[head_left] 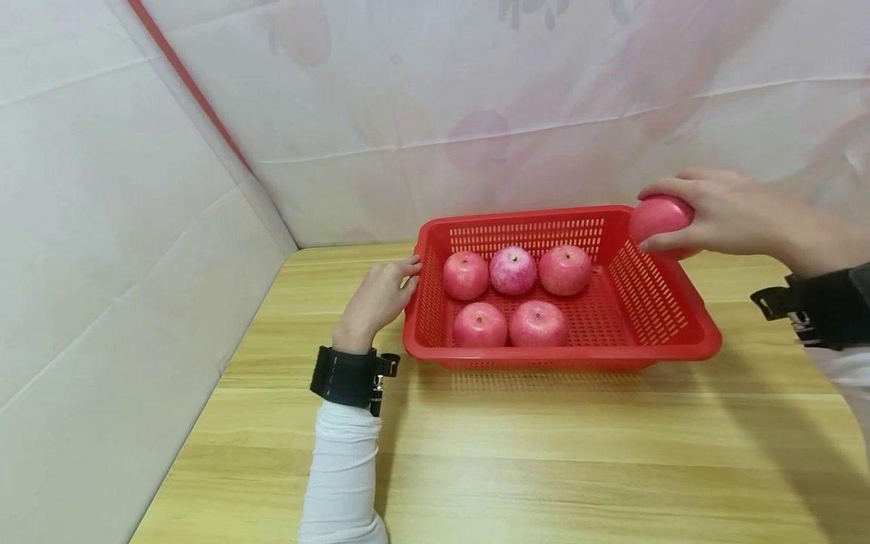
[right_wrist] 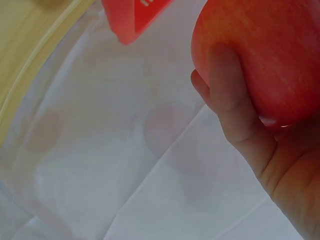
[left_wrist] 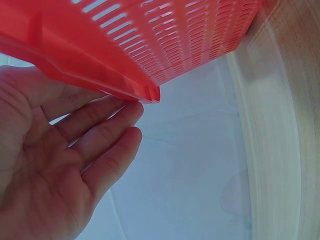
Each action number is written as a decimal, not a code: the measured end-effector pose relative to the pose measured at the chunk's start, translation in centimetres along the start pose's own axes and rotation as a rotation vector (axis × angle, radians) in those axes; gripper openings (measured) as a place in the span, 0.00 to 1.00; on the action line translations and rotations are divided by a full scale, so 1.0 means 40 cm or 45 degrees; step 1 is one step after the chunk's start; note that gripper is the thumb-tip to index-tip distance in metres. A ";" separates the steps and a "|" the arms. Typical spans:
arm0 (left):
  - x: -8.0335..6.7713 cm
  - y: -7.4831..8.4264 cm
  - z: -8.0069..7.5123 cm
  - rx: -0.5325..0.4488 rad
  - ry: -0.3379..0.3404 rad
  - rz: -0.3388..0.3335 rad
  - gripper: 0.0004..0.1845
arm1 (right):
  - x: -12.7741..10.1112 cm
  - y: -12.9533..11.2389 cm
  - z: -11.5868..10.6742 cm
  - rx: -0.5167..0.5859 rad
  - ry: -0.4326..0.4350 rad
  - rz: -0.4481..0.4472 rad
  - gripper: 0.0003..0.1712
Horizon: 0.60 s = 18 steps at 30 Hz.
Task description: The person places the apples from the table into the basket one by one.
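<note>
A red plastic basket [head_left: 669, 352] with slotted walls stands on the wooden table. Inside it are several pinkish-red apples: three in the back row, one of them a streaked purplish apple [head_left: 513, 270], and two in front, including a front apple [head_left: 479, 325]. My right hand [head_left: 734, 215] grips another apple [head_left: 661, 217] above the basket's right end, thumb and fingers on opposite sides; the right wrist view shows that held apple [right_wrist: 270, 55] close up. At the basket's left end, my left hand [head_left: 381, 298] touches the rim with nearly straight fingers [left_wrist: 107, 132].
Behind the basket hangs a pale printed cloth [head_left: 476, 98], and another white cloth panel [head_left: 122, 249] rises along the left side. The wooden table [head_left: 516, 468] extends in front of the basket. Black straps circle both wrists, such as the left wrist strap [head_left: 345, 378].
</note>
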<state>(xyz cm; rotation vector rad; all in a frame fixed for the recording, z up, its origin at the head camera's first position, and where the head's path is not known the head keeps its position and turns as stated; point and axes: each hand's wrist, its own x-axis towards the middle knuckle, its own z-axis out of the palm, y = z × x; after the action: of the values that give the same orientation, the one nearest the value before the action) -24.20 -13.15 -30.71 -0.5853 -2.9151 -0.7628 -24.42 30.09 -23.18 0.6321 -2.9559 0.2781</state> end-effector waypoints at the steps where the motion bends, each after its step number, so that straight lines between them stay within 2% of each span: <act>1: 0.000 0.000 0.000 -0.004 -0.001 -0.001 0.18 | 0.000 -0.002 0.000 0.007 -0.008 -0.001 0.41; 11: -0.001 0.000 0.001 -0.016 -0.001 -0.006 0.18 | 0.004 -0.015 0.009 0.030 -0.020 -0.035 0.40; 18: -0.001 0.003 -0.003 -0.014 -0.003 -0.010 0.18 | 0.006 -0.025 0.012 0.063 -0.056 -0.017 0.42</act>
<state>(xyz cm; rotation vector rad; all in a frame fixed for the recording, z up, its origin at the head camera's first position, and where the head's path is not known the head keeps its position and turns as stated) -24.11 -13.12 -30.57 -0.5766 -2.9193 -0.7800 -24.24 28.99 -23.47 0.6726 -2.9939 0.3415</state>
